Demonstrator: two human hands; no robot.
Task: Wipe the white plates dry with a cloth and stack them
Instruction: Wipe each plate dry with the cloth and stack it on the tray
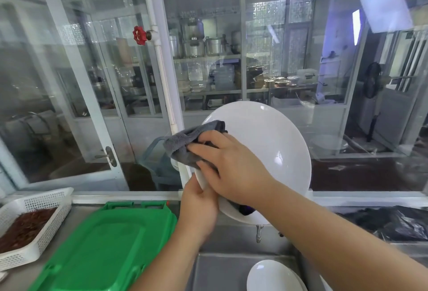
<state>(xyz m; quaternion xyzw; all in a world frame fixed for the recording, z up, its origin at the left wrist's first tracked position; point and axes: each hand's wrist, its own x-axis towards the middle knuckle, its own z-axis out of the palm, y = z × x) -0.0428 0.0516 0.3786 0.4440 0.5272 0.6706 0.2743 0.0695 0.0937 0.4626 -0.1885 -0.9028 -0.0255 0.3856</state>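
Behind glass panels point(289, 47), shelves of metal pots point(203, 45) and a white pipe with a red valve wheel point(139, 35), all seen from the head view. Below, a steel counter point(69, 228) with a sink basin point(222, 267) at bottom centre.

Raised above the sink, tilted on edge with the hollow side facing the camera: a white plate point(266, 147). Gripped at its lower left rim by the left hand point(199, 207), fingers curled round the edge, probably to steady it against the wiping pressure. Pressed to the plate's left side by the right hand point(229, 165), fingers spread flat over it: a grey cloth point(185, 144), bunched and overhanging the rim. Held over the basin, likely so drips fall in.

Lying in the basin at bottom right: more white plates point(273, 276), stacked; wet or dry, cannot tell.

Left of the sink: a green plastic lid point(104, 244) and a white perforated basket point(34, 209) of reddish-brown bits. Right of the sink: crumpled black plastic point(389, 223).
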